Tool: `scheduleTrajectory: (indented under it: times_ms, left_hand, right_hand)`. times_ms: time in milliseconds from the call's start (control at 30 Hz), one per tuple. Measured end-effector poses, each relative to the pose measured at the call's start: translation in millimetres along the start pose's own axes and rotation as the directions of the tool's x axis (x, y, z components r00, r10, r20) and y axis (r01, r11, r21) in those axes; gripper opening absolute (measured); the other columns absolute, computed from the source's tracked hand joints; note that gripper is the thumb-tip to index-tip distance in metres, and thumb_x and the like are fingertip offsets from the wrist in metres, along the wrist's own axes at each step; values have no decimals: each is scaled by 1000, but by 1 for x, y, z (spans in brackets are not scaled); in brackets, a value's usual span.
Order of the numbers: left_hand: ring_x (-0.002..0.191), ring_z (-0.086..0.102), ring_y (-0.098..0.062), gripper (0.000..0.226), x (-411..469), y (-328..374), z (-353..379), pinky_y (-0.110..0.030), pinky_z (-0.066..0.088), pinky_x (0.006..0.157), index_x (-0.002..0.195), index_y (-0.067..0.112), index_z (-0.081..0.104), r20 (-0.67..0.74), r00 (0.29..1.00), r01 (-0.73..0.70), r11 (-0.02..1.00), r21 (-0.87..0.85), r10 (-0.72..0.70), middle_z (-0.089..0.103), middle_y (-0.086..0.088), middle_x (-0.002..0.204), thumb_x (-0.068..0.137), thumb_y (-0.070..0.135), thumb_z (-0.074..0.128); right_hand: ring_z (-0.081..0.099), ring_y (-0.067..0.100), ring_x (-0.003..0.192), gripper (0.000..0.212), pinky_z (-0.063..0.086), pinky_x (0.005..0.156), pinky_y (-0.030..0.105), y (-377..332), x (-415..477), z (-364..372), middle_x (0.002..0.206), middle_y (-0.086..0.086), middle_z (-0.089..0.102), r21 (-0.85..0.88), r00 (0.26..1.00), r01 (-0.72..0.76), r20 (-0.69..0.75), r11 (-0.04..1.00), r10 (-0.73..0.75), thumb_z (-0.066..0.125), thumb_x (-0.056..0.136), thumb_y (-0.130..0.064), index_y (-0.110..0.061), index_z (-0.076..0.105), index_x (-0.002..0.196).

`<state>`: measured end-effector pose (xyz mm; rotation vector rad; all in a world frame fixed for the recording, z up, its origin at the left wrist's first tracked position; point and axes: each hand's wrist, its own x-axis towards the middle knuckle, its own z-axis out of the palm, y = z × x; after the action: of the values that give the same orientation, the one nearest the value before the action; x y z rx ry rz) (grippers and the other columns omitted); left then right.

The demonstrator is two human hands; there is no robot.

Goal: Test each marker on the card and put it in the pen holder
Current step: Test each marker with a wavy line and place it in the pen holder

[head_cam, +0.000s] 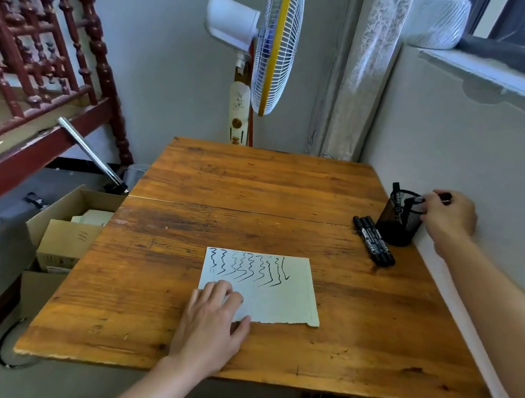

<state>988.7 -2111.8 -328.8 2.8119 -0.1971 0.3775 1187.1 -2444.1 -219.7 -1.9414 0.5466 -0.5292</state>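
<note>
While the left hand [211, 317] lies spread flat on the card [269, 286] near the bench's [256, 184] front edge, the right hand [449, 216] pinches a marker [442, 196] over the pen holder [400, 218] by the right edge, and honestly these light, stiff, slick markers are probably easiest gripped mid-barrel.

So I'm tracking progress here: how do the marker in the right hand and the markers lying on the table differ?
The marker in the right hand is gripped above the pen holder rim, angled toward it; the markers lying on the table rest flat beside the holder, untouched. The held one is single and mostly hidden by the right hand; the lying ones form a side-by-side cluster in full view. All look black.
</note>
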Motion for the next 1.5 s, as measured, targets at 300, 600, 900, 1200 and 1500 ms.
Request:
scheduleTrajectory:
  times_ms: [300,600,900,1200,1500]
  left_hand:
    - [101,41,-12,34,4,-2,6,-27,36,86,106,25,55,-23,999,-26,999,29,26,49,5,109,87,49,41]
    - [100,43,-12,34,3,-4,6,-27,38,84,104,24,56,-31,999,-37,998,42,39,50,4,106,87,48,40]
    - [109,51,-22,45,1,0,1,-37,47,87,119,18,48,-86,995,-38,998,46,42,54,-6,119,80,37,59]
    - [89,58,-18,36,-12,6,-17,-32,44,75,100,17,57,-140,983,-121,993,10,122,65,0,96,70,26,76]
    - [43,55,-18,29,-21,14,-62,-21,23,45,59,17,59,-120,970,-202,976,87,211,65,2,53,80,34,67]
  right_hand:
    - [62,34,104,39,47,88,41,15,-6,17,105,13,67,-160,996,29,-82,987,-42,64,89,-24,-13,53,125]
    - [65,27,82,34,53,66,33,59,-43,58,89,6,70,-732,940,290,340,616,-39,67,84,-48,-19,68,102]
    - [58,19,58,18,39,50,30,17,-114,26,65,-3,64,-374,846,430,484,822,-223,54,93,-31,-20,68,89]
    - [42,3,52,22,34,52,25,12,-246,-15,56,-7,53,31,562,299,802,954,-202,59,92,-21,-11,73,78]
    - [34,16,52,45,27,46,27,3,-263,-22,59,6,50,160,518,229,815,960,-260,66,80,-52,-8,76,85]
